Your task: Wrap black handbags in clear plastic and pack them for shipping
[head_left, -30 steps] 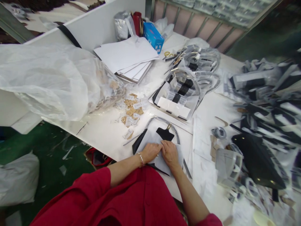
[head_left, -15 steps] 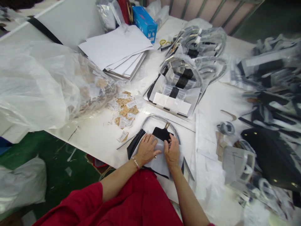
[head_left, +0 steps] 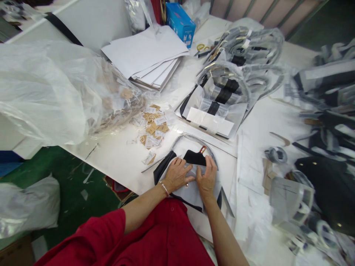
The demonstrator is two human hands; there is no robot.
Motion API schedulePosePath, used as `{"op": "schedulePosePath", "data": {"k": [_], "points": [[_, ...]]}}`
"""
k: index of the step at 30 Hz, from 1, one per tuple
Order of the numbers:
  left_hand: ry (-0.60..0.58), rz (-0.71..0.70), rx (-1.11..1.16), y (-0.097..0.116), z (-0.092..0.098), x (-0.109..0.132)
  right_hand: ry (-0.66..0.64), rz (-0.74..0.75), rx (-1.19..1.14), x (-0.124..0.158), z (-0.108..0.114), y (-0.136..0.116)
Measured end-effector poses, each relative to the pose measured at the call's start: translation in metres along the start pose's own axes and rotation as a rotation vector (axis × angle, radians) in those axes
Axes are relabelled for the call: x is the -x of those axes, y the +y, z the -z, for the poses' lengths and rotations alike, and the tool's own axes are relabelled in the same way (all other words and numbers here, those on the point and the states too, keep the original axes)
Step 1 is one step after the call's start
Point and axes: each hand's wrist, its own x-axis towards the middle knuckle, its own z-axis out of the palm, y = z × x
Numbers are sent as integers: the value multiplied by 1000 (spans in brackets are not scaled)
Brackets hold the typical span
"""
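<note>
A black bag (head_left: 195,158) with a wrapped curved handle lies near the table's front edge, mostly covered by a sheet of white wrapping paper (head_left: 191,192). My left hand (head_left: 177,174) rests flat on the paper over the bag, fingers spread. My right hand (head_left: 208,176) sits just to its right, its fingers pinching the paper's upper edge against the black flap. A small copper-coloured clasp (head_left: 202,149) shows at the flap's top.
A big clear plastic bag (head_left: 52,92) fills the left of the white table (head_left: 122,159). Small paper tags (head_left: 152,127) lie scattered behind my hands. Stacked white sheets (head_left: 149,59), a blue box (head_left: 180,23) and several wrapped black bags (head_left: 222,99) stand further back and right.
Both hands slid up the paper from its lower part toward the black flap. The right hand now pinches the paper's upper edge. The view shifted slightly.
</note>
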Motion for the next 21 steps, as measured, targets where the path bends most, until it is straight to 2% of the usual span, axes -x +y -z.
{"op": "schedulePosePath", "data": {"k": [3, 7, 12, 17, 21], "points": [[1, 10, 14, 0, -1, 1, 3, 126, 96, 4, 5, -5], [28, 33, 15, 0, -6, 0, -160, 240, 118, 4, 6, -9], [94, 31, -27, -1, -9, 1, -230, 146, 218, 0, 5, -12], [111, 24, -85, -4, 2, -2, -258, 57, 177, -3, 6, -12], [101, 26, -113, -8, 6, -9, -252, -133, 187, -5, 2, -12]]}}
